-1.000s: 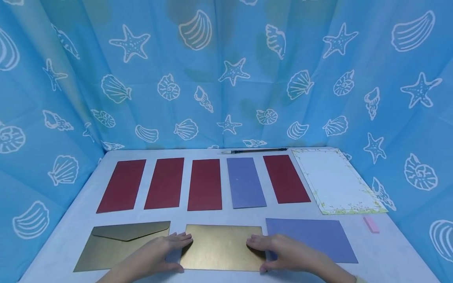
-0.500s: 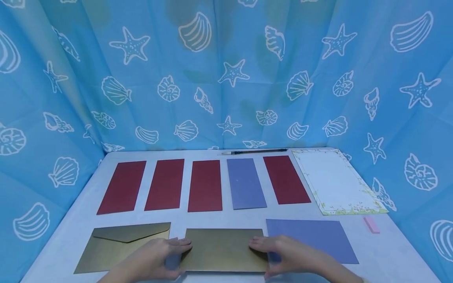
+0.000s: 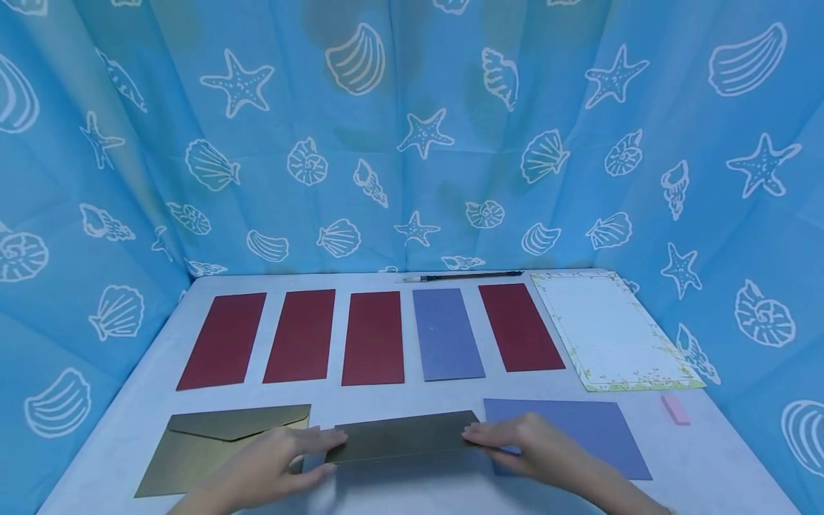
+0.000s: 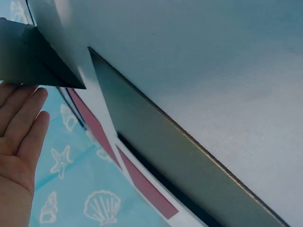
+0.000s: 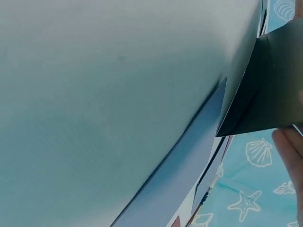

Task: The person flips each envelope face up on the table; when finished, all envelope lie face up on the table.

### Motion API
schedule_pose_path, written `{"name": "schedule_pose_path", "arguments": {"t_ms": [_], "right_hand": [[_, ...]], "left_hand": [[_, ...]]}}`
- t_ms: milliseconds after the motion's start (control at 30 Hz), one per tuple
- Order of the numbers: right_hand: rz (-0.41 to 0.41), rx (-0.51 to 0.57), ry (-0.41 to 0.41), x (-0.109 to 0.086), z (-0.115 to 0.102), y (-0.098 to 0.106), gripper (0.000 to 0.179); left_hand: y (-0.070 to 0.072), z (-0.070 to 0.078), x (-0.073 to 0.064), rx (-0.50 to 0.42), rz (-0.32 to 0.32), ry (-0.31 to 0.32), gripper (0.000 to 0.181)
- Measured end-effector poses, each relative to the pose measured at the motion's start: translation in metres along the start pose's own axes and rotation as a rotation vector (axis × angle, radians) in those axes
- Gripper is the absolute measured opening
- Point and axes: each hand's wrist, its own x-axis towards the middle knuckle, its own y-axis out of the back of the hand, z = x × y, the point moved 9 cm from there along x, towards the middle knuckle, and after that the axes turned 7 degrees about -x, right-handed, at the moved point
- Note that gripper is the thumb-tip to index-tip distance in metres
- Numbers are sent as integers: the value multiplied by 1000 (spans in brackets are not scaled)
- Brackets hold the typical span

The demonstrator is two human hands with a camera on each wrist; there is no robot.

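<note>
A gold envelope (image 3: 407, 438) is held off the table between my two hands, its near edge raised so that it looks foreshortened in the head view. My left hand (image 3: 278, 461) pinches its left end, fingers on top and thumb at the near corner. At the other end my right hand (image 3: 537, 447) grips it likewise, with the thumb underneath. From below, the left wrist view catches the dark underside of the held envelope (image 4: 35, 54) above the fingers (image 4: 28, 127). A second gold envelope (image 3: 212, 454), flap showing, lies flat beside my left hand.
A purple envelope (image 3: 573, 436) lies partly behind my right hand. Further back is a row with several red envelopes (image 3: 299, 336) and a purple one (image 3: 447, 335). A brush (image 3: 470, 275), bordered paper (image 3: 618, 329) and pink eraser (image 3: 676, 410) are also on the table.
Both hands have lifted the middle gold envelope from lying flat, its near edge rising and tilting away. Its surface has turned from bright to dark. Everything else stays in place.
</note>
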Motion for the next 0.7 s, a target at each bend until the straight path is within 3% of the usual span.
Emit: {"name": "schedule_pose_path", "arguments": {"t_ms": [67, 200, 300, 433, 567, 700], "right_hand": [[61, -6, 23, 1, 0, 5, 44], [147, -37, 58, 4, 1, 12, 46], [160, -43, 52, 7, 3, 15, 42], [149, -39, 33, 13, 3, 19, 37], [139, -13, 23, 19, 2, 24, 35], [109, 48, -11, 25, 4, 25, 33]], "left_hand": [[5, 5, -1, 3, 43, -45, 46], [18, 17, -3, 47, 192, -147, 40], [28, 23, -5, 91, 319, -184, 38], [39, 29, -9, 151, 443, -225, 38], [46, 34, -12, 179, 490, -254, 39], [50, 36, -14, 162, 490, -263, 41]]}}
